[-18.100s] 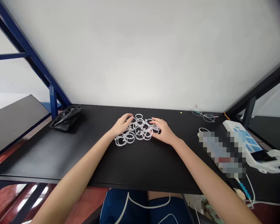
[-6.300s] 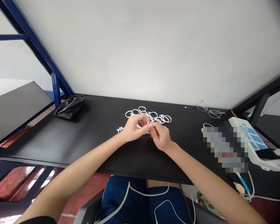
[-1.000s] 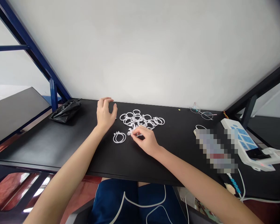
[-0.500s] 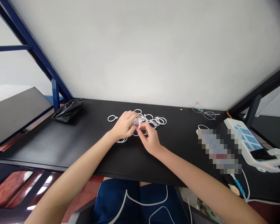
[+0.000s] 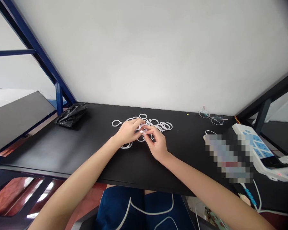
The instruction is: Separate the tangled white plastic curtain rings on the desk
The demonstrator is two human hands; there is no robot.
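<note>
A heap of white plastic rings [image 5: 162,125] lies on the black table [image 5: 86,150] near the wall. My left hand [image 5: 127,131] and my right hand [image 5: 156,144] meet just in front of the heap, fingers pinched together on one white ring [image 5: 144,134] held between them. Under my left hand, part of another ring [image 5: 126,146] shows on the table. A single ring [image 5: 116,123] lies apart to the left of the heap.
A crumpled black bag [image 5: 70,115] sits at the back left. Eyeglasses [image 5: 212,118] lie by the wall at the right. A white and blue power strip [image 5: 256,145] with cables is at the far right. A blue steel frame [image 5: 59,99] rises at the left.
My left hand came back from the far left, leaving a single ring there, and joined my right hand. Both now pinch one ring in front of the heap.
</note>
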